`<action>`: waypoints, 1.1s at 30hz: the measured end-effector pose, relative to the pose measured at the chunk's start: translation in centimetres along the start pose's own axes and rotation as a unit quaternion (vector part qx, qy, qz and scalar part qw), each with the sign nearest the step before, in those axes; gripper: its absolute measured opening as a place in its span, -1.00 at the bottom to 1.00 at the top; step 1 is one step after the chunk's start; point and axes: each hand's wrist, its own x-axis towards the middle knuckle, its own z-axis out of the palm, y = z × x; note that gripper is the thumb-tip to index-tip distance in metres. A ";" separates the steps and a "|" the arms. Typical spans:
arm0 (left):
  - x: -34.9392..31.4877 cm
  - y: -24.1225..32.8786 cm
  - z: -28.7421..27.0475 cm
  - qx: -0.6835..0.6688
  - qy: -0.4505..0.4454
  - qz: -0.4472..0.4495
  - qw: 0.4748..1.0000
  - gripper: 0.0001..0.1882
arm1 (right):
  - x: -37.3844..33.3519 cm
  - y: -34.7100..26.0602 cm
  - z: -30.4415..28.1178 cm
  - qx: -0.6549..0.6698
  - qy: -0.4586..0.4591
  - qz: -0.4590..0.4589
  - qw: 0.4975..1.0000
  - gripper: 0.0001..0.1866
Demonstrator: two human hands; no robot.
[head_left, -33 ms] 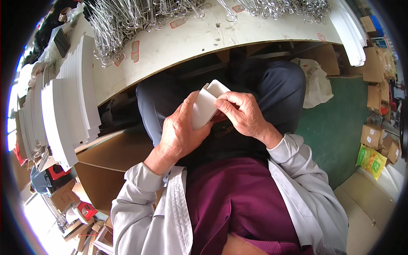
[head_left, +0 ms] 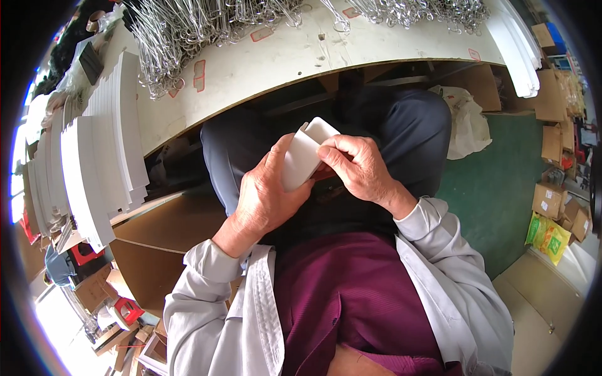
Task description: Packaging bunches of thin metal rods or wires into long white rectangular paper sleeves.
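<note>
A small white carton [head_left: 302,160] is held over my lap, tilted, with a flap raised at its far end. My left hand [head_left: 266,188] is wrapped round the carton's left side and underside. At the right edge near the flap, my right hand [head_left: 359,168] pinches with thumb and forefinger; the other fingers are curled and partly hidden. The carton's inside cannot be seen. Beyond my knees, a heap of metal wire pieces with looped ends [head_left: 194,31] lies on the white worktable [head_left: 251,75].
Long white flat strips, perhaps folded cartons [head_left: 94,150], stand stacked at the left. More white strips [head_left: 517,50] lie at the table's right end. An open cardboard box [head_left: 150,250] is by my left side. A clear plastic bag [head_left: 464,122] lies right of my knee, near brown boxes [head_left: 547,199].
</note>
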 end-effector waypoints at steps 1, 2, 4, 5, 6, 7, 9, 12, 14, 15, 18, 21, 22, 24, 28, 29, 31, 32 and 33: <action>0.0 0.0 0.0 0.000 -0.001 0.000 1.000 -0.19 | 0.0 0.0 0.0 0.000 0.000 0.000 1.000 -0.76; 0.0 -0.1 0.1 -0.004 0.000 -0.001 1.000 -0.18 | 0.0 0.0 0.0 0.003 0.003 0.002 1.000 -0.77; 0.0 -0.2 0.1 -0.008 0.000 -0.002 1.000 -0.16 | 0.0 -0.1 0.1 0.007 0.005 0.004 1.000 -0.77; 0.0 -0.2 0.1 -0.011 0.001 0.000 1.000 -0.14 | 0.0 -0.2 0.1 0.007 0.008 0.002 1.000 -0.77; 0.1 -0.2 0.2 -0.013 0.003 0.002 1.000 -0.12 | 0.0 -0.3 0.1 0.008 0.011 0.000 1.000 -0.77; 0.1 -0.2 0.2 -0.013 0.003 0.001 1.000 -0.12 | 0.0 -0.3 0.2 0.008 0.011 0.000 1.000 -0.77; 0.2 -0.1 0.2 -0.021 0.002 -0.012 1.000 -0.10 | 0.1 -0.2 0.2 0.014 0.019 0.004 1.000 -0.77; 0.2 -0.1 0.3 -0.024 0.004 -0.013 1.000 -0.10 | 0.1 -0.3 0.2 0.014 0.018 0.008 1.000 -0.77; 0.2 -0.1 0.3 -0.024 0.003 -0.015 1.000 -0.10 | 0.1 -0.3 0.3 0.012 0.018 0.009 1.000 -0.77; 0.2 -0.2 0.3 -0.023 0.002 -0.017 1.000 -0.10 | 0.0 -0.3 0.3 0.009 0.018 0.009 1.000 -0.77; 0.1 -0.3 0.3 -0.025 0.005 -0.014 1.000 -0.10 | 0.0 -0.2 0.4 0.014 0.019 0.012 1.000 -0.77; 0.1 -0.3 0.4 -0.025 0.006 -0.014 1.000 -0.10 | 0.0 -0.3 0.4 0.009 0.020 0.004 1.000 -0.77; 0.1 -0.5 0.4 -0.026 0.006 -0.014 1.000 -0.10 | 0.0 -0.3 0.4 0.009 0.020 0.005 1.000 -0.77; 0.1 -0.8 0.5 -0.020 0.015 0.019 1.000 -0.10 | 0.0 -0.3 0.4 0.010 0.022 0.005 1.000 -0.77; 0.2 -0.3 0.3 -0.021 0.013 0.010 1.000 -0.11 | -0.1 -0.4 0.5 0.019 0.032 0.012 0.999 -0.76; 0.2 -0.2 0.3 -0.024 0.015 0.002 1.000 -0.09 | -0.1 -0.5 0.5 0.029 0.033 0.012 0.999 -0.77; 0.2 -0.1 0.2 -0.027 0.019 -0.007 0.999 -0.08 | -0.2 -0.8 0.6 0.038 0.034 0.014 0.999 -0.77; 0.3 0.0 0.1 -0.031 0.018 -0.003 0.999 -0.07 | -0.2 -1.0 0.7 0.046 0.045 0.007 0.998 -0.78; 0.3 0.1 0.1 -0.035 0.017 0.000 0.999 -0.06 | -0.3 -1.1 0.8 0.054 0.055 0.000 0.997 -0.78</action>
